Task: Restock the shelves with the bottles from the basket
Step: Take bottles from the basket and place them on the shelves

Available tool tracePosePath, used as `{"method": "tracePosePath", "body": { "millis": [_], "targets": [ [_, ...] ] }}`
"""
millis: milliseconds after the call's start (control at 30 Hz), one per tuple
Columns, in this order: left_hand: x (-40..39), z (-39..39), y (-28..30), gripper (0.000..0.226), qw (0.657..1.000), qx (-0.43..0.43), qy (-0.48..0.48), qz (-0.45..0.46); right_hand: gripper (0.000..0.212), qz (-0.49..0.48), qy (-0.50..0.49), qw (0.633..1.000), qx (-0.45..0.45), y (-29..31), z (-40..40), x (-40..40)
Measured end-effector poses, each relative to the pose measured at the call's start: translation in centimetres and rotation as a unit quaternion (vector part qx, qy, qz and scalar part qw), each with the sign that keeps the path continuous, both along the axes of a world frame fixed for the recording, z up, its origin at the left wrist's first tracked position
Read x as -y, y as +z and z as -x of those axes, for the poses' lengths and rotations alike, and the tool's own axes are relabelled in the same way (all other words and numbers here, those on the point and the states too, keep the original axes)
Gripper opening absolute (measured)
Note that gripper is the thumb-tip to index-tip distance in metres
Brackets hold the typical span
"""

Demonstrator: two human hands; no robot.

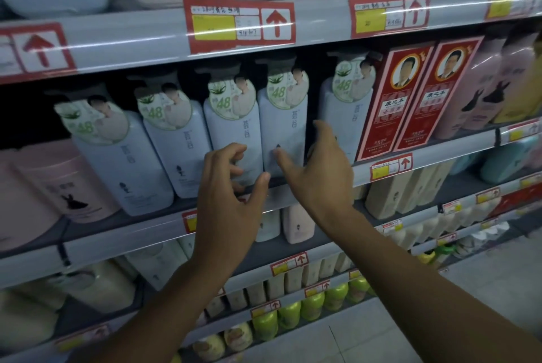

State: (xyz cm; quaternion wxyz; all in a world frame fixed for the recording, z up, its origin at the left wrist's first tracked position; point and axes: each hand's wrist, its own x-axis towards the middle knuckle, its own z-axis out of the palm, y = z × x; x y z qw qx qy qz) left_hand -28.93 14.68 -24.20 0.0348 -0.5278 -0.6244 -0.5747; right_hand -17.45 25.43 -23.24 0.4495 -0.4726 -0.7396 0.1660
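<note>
Shelf (123, 225) front, both hands (231, 201) spread at pale bottles (281, 128).

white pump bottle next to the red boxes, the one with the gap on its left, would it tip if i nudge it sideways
The white pump bottle stands tall and narrow, so a sideways push could probably tip it into the gap. Toward the red boxes it should stay propped. Its smooth surface may be somewhat slippery, and it probably feels heavy if full.
</note>
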Motion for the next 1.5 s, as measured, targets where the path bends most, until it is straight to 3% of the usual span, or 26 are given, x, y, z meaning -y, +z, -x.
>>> {"method": "tracePosePath", "body": {
  "millis": [100,733,867,1000,1300,1500],
  "targets": [
    [0.5,0.3,-0.2,0.044,1.0,-0.003,0.01,0.008,0.084,0.033,-0.014,0.999,0.018,-0.3,1.0,0.3],
    [1.7,0.6,-1.3,0.042,1.0,0.005,0.019,0.013,0.075,0.057,-0.099,0.993,0.013,-1.4,2.8,0.8],
    [2.3,1.0,-1.5,0.045,1.0,0.014,0.016,0.014,0.081,0.037,-0.068,0.997,0.023,-1.9,2.7,1.1],
    [3.1,1.5,-1.8,0.042,0.999,0.032,0.021,0.025,0.098,0.038,-0.064,0.997,-0.008,-0.7,2.4,0.4],
    [4.6,3.0,-1.9,0.043,0.997,0.057,0.031,0.029,0.086,0.08,-0.105,0.985,-0.108,1.0,3.8,0.3],
    [4.5,3.8,-0.9,0.039,0.999,0.043,0.026,0.012,0.094,0.015,-0.09,0.993,-0.077,2.5,2.8,0.3]
  ]
}}
